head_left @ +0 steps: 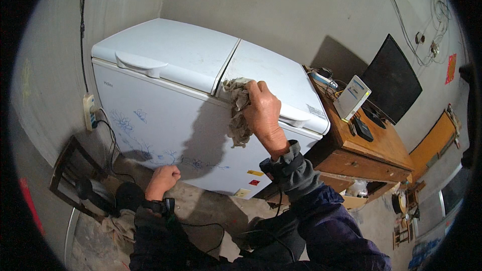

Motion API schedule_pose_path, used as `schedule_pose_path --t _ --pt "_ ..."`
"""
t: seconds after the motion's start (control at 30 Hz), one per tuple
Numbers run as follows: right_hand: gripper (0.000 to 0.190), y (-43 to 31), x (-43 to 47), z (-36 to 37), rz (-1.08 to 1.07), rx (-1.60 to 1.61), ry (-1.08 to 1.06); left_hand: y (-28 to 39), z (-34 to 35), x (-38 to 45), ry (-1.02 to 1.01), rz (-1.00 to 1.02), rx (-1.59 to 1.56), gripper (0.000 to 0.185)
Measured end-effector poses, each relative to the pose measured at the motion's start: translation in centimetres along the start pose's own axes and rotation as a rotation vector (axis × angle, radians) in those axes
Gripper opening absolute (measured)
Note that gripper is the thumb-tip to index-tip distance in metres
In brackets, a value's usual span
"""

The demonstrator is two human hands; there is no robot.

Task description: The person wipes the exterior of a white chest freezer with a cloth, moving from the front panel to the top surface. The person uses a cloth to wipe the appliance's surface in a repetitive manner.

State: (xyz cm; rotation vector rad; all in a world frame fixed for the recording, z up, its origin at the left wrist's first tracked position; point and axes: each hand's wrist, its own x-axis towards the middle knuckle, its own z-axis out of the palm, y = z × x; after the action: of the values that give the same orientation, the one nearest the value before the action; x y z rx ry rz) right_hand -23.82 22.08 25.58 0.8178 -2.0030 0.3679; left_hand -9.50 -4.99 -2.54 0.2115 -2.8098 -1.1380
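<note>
A white Haier chest freezer with two lids and a blue floral print stands against the wall before me. My right hand grips a crumpled grey cloth at the front edge of the right lid, close to the gap between the lids. Part of the cloth hangs down over the freezer's front. My left hand, fingers curled in and holding nothing that I can see, is low in front of the freezer. The left lid has a white handle; both lids are down.
At right, a wooden cabinet bears a monitor, a white box and a small black device. A power strip with cords hangs at left above a wooden chair. A black cable crosses near my legs.
</note>
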Motion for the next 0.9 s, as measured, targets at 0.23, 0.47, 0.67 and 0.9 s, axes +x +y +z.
schedule_pose_path --t 0.23,0.47,0.67,0.9 --pt "0.039 0.0 1.6 0.7 0.052 0.137 0.077 -1.3 1.0 0.6 -0.035 -0.016 -0.04 0.019" --pt "0.032 0.0 -2.6 -0.4 -0.056 -0.143 -0.178 -1.9 0.8 0.4 -0.001 -0.006 -0.03 0.019" --pt "0.025 2.8 -6.6 -2.3 -0.138 -0.085 -0.16 -1.6 0.1 -0.1 -0.016 -0.044 -0.036 0.018" --pt "0.043 7.8 -12.0 -7.1 0.154 -0.083 -0.098 -1.7 0.3 0.5 -0.05 0.004 0.027 0.018"
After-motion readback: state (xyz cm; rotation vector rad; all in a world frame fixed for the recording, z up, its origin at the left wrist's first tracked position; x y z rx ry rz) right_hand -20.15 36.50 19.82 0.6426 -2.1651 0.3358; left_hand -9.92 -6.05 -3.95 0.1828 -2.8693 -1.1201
